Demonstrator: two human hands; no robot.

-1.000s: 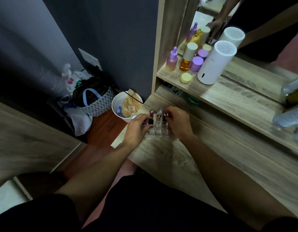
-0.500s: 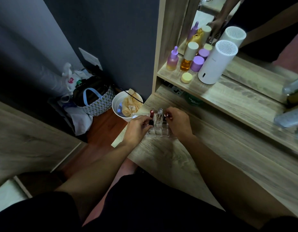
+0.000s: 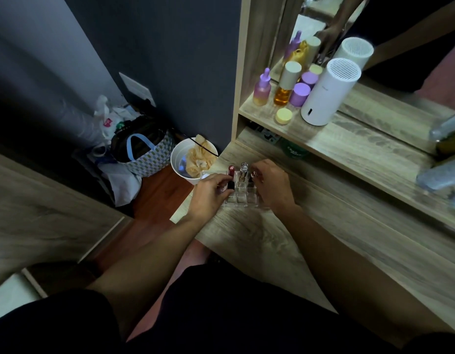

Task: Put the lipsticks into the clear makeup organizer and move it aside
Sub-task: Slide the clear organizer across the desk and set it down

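Note:
The clear makeup organizer [image 3: 240,198] stands near the left end of the wooden desk [image 3: 259,241]. Upright in its slots are a red-capped lipstick [image 3: 231,170], a clear silver-topped tube [image 3: 243,170] and a black lipstick [image 3: 230,185]. My left hand [image 3: 211,194] rests against the organizer's left side, fingers around the black lipstick. My right hand [image 3: 273,186] curls at the organizer's right side, fingertips pinched on a small pinkish lipstick [image 3: 254,173] at its back right corner.
A white bin [image 3: 179,159] with crumpled paper sits on the floor just past the desk's left edge, beside a patterned bag [image 3: 147,154]. The shelf [image 3: 349,139] above holds bottles, jars and a white cylindrical device [image 3: 328,93]. A mirror stands behind it.
Both hands have stayed at the organizer. The left fingers have shifted slightly onto the black lipstick; the organizer itself has hardly moved.

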